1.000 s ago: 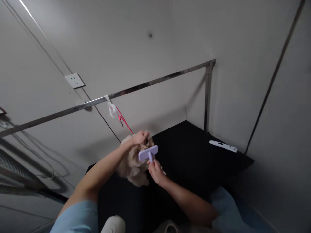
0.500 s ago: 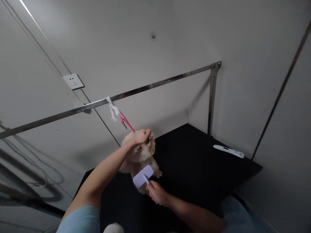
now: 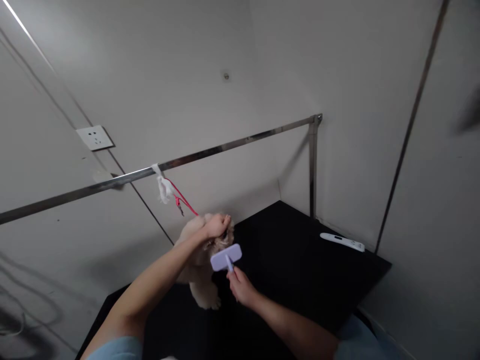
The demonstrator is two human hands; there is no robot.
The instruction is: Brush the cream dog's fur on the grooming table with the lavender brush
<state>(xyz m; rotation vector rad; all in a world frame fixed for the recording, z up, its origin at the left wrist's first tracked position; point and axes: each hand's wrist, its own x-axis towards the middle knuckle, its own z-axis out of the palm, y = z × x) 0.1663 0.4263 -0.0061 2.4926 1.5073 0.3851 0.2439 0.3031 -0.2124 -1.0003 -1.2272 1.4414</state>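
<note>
A cream, curly-coated dog (image 3: 204, 291) is on the black tabletop (image 3: 277, 270). My left hand (image 3: 217, 226) is closed over the dog's head, covering part of its face; the fingertips are partly hidden. Wrapped round the handle of a lilac slicker brush (image 3: 226, 258), my right hand (image 3: 242, 287) holds it just below the dog's muzzle. The back of the brush head faces me, so its bristles and any contact with the coat are hidden. A red leash (image 3: 183, 198) runs up from behind the dog's head to a white cloth tie (image 3: 163, 187).
The cloth tie hangs from a metal bar (image 3: 210, 152) that crosses above the table, with an upright post (image 3: 312, 170) at its right end. A white clipper-like device (image 3: 342, 241) lies near the table's right edge. Pale walls with a socket (image 3: 94, 138) stand behind.
The brush has risen from the dog's chest and front leg to just under its muzzle, its head tilting flatter. My left hand keeps hold of the head. The camera view has shifted slightly.
</note>
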